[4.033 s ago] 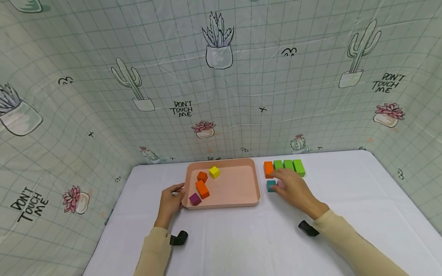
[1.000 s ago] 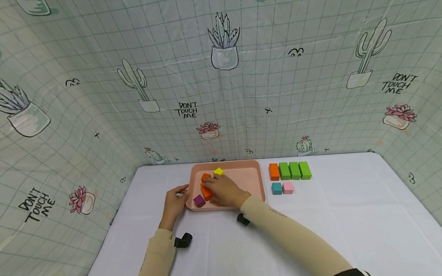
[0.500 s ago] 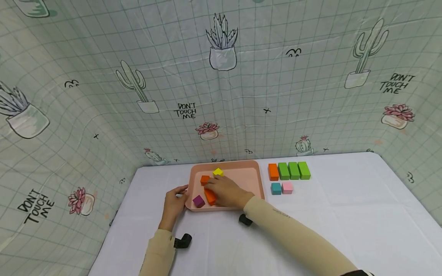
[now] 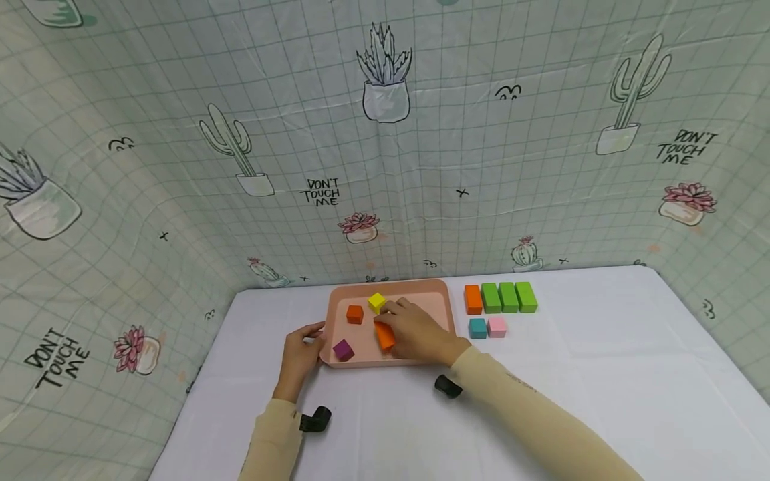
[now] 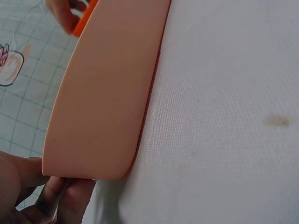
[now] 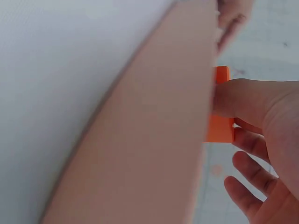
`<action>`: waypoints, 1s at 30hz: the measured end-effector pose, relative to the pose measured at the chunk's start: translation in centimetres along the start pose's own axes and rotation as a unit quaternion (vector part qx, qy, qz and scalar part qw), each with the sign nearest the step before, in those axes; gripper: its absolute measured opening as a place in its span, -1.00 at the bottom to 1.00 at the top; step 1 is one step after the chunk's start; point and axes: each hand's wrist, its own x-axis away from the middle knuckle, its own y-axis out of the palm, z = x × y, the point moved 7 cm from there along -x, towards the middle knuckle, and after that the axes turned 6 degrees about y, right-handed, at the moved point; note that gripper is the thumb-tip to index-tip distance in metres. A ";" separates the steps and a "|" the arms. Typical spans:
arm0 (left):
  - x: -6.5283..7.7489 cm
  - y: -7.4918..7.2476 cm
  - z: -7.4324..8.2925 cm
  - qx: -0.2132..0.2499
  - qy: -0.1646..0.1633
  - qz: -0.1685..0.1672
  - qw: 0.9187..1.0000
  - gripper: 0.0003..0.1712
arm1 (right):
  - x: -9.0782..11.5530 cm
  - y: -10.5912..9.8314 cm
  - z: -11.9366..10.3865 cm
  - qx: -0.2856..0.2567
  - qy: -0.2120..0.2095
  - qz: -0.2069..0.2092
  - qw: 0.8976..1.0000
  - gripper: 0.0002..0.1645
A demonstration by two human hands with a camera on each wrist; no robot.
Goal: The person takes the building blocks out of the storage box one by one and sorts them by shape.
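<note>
Orange block (image 4: 385,336) is pinched in the right hand (image 4: 419,334), thumb on one face and fingers on the other, over the middle of a shallow pinkish tray (image 4: 363,342). Can't really tell if the block is touching the tray floor or held a bit above it. The left hand (image 4: 299,354) is over at the tray's left end, fingers up against the outside of the wall; whether it's properly gripping or just resting there, hard to say. Also in the tray: a yellow cube (image 4: 376,303) near the back, an orange cube (image 4: 355,314) to the left of the hand-held block, and a purple cube (image 4: 343,351) down by the near left corner, all well inside the rim. Just off the tray's right side, on the white counter (image 4: 571,387), there's a pretty neat row with a second orange block (image 4: 473,299) and then three green blocks (image 4: 508,298), plus a teal cube (image 4: 478,329) and a pink cube (image 4: 496,327) side by side in front. Backdrop's a grid-print cloth (image 4: 421,160) with cactus drawings and "DON'T TOUCH ME" on it.
</note>
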 end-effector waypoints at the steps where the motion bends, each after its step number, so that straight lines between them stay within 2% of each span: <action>1: 0.0 0.0 0.0 -0.001 -0.001 0.000 1.000 -0.64 | 0.2 -0.4 0.4 -0.006 0.010 0.003 1.000 -0.35; 5: 0.0 0.1 -0.1 -0.002 -0.003 0.002 1.000 -0.64 | 1.5 -1.8 1.8 -0.032 0.043 0.027 0.998 -0.37; 9: 0.0 0.2 0.0 -0.003 -0.001 0.004 1.000 -0.63 | 3.1 -3.7 3.1 -0.043 0.032 0.080 0.995 -0.40; 15: -0.1 0.2 -0.1 -0.004 -0.005 0.003 1.000 -0.63 | 6.0 -6.2 5.7 -0.055 0.006 0.146 0.988 -0.29; 23: -0.1 0.2 -0.1 0.012 -0.005 -0.001 1.000 -0.63 | 9.7 -8.8 9.7 -0.055 0.053 0.165 0.983 -0.26; 30: 0.0 0.1 0.2 0.022 0.001 -0.002 1.000 -0.63 | 13.2 -10.0 13.0 -0.056 0.097 0.172 0.979 -0.25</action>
